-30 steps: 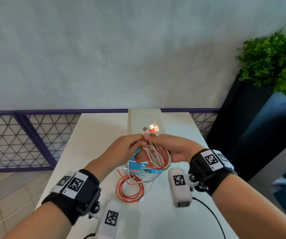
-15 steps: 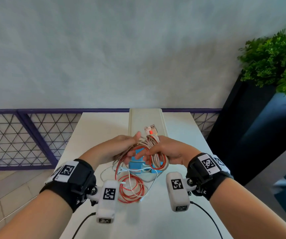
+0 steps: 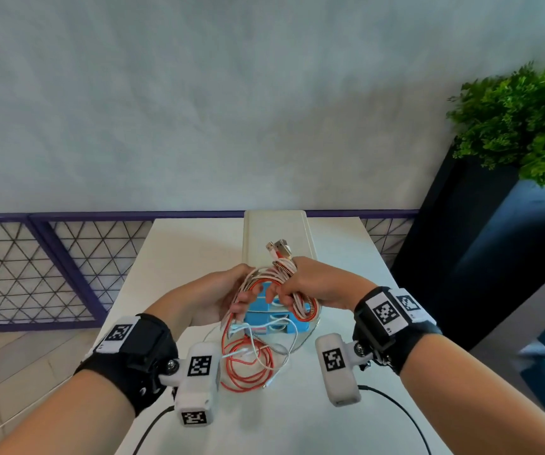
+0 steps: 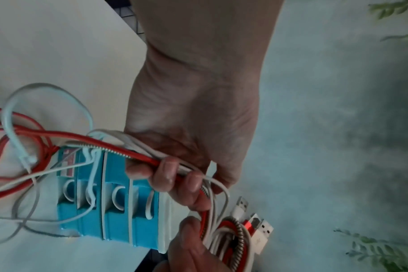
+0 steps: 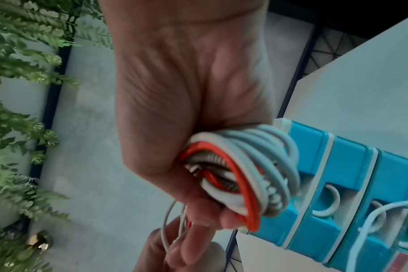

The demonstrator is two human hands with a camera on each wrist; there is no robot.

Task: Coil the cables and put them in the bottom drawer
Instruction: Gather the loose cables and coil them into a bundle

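Observation:
A bundle of red, white and spring-wrapped cables is being wound. My right hand (image 3: 289,292) grips the wound coil (image 3: 302,307), its USB plugs (image 3: 277,249) sticking up past the fingers. In the right wrist view the coil (image 5: 245,176) fills the right hand (image 5: 198,206). My left hand (image 3: 236,295) pinches the trailing strands just left of the coil, with its fingers (image 4: 165,173) curled over a red cable. The loose cables (image 3: 248,366) hang down to the table. Behind the hands stands the blue drawer unit (image 3: 266,318), its drawers (image 4: 114,217) shut.
The white table (image 3: 179,257) is narrow, with edges close on both sides. A purple mesh fence (image 3: 51,267) runs behind on the left. On the right a dark planter (image 3: 461,274) holds a green plant (image 3: 520,126). The drawer unit's cream top (image 3: 274,231) reaches toward the wall.
My left hand has left the coil and slid left along the strands, pulling out a loop. Part of the loose cables has lifted off the table. The right hand keeps its hold.

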